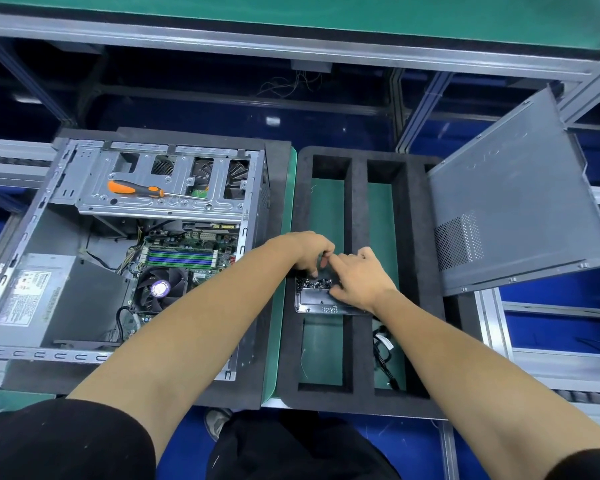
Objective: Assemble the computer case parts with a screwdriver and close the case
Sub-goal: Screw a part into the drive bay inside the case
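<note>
The open computer case (pixel 66 216) lies on its side at the left, with its motherboard and fan showing. An orange-and-black screwdriver (pixel 136 189) lies loose on the case's drive cage. The grey side panel (pixel 510 202) leans tilted at the right. A small metal tray of dark screws (pixel 312 299) sits on the black foam organizer (pixel 357 209). My left hand (pixel 309 251) hovers over the screws with its fingers curled down. My right hand (pixel 359 277) reaches into the tray from the right, its index fingertip meeting my left fingers. Whether either hand pinches a screw is hidden.
The foam organizer has long slots over a green mat (pixel 326 216), and a black cable (pixel 383 351) lies in the near right slot. Aluminium frame rails (pixel 291 46) cross behind the bench. Blue floor shows beyond the bench edge.
</note>
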Tool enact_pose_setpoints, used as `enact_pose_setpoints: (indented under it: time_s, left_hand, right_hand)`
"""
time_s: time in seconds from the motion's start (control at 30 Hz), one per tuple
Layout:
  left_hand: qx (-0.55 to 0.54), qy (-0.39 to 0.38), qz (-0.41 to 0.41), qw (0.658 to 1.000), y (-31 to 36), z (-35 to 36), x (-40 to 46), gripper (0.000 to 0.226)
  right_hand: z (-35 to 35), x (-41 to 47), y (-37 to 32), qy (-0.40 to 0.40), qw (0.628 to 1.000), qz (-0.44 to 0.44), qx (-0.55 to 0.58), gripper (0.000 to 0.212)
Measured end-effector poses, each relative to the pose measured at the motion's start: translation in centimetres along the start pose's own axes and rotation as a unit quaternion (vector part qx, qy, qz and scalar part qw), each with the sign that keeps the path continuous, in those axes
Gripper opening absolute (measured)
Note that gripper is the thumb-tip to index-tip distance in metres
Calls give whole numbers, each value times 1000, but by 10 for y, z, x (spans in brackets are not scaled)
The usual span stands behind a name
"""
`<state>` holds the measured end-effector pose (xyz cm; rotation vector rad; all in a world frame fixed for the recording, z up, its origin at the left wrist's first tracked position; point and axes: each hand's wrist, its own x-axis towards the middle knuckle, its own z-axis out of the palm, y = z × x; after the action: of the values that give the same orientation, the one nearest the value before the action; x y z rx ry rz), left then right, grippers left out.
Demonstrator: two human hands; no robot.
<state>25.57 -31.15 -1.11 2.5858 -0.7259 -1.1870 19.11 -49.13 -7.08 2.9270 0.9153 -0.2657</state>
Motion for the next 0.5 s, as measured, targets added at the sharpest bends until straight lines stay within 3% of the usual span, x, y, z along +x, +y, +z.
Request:
enact_pose_setpoints:
  time_s: [0.4, 0.5]
  left_hand:
    - [-47, 19, 35, 998, 3, 2, -1, 21]
    - [-47, 19, 31, 998, 3, 3, -1, 23]
  right_hand:
    - [0, -7, 4, 17, 1000, -3, -6, 20]
    - [0, -5, 3, 12, 999, -17, -40, 33]
